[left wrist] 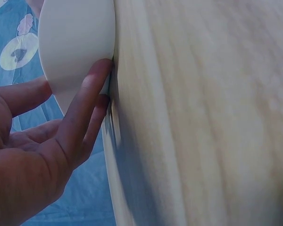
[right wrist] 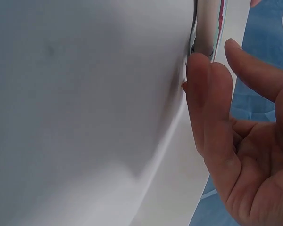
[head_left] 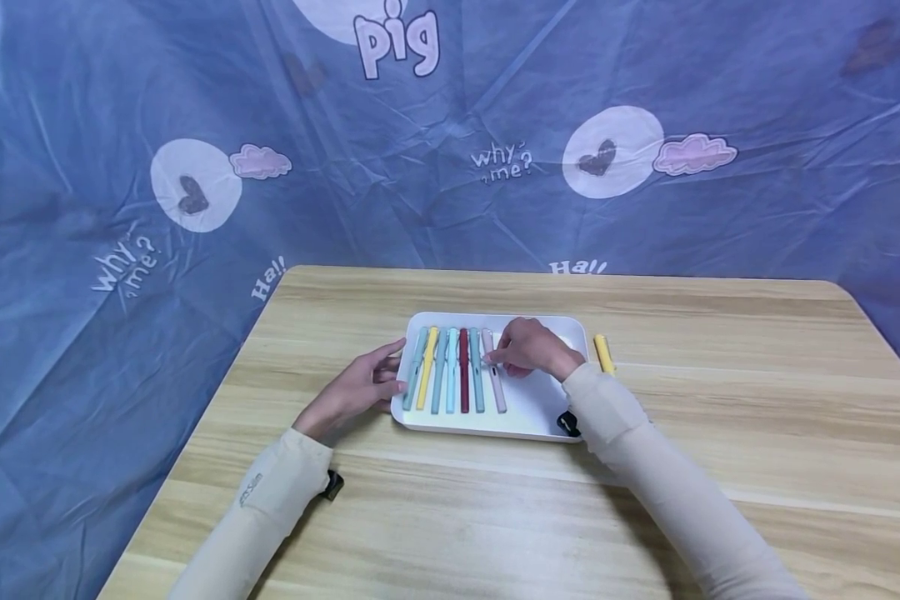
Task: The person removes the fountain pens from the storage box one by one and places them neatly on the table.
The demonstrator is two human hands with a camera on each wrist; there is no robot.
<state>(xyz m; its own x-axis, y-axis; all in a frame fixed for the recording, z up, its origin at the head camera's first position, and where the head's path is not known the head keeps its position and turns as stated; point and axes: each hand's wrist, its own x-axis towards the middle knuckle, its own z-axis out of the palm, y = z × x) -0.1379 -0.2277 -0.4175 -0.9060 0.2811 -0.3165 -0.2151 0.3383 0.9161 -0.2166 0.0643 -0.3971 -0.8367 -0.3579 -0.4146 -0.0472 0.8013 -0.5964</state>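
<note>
A shallow white tray holds a row of several capped pens, side by side in teal, yellow, light blue and dark red. At the right end of the row lies a lilac pen. My right hand is over the tray, its fingertips touching this pen; in the right wrist view the thumb stands apart from the pen. With the left hand I hold the tray's left end, thumb at the rim and fingers against the outer wall.
A yellow pen lies on the wooden table just right of the tray, partly behind my right sleeve. A black object shows by the right cuff. Blue printed cloth hangs behind the table.
</note>
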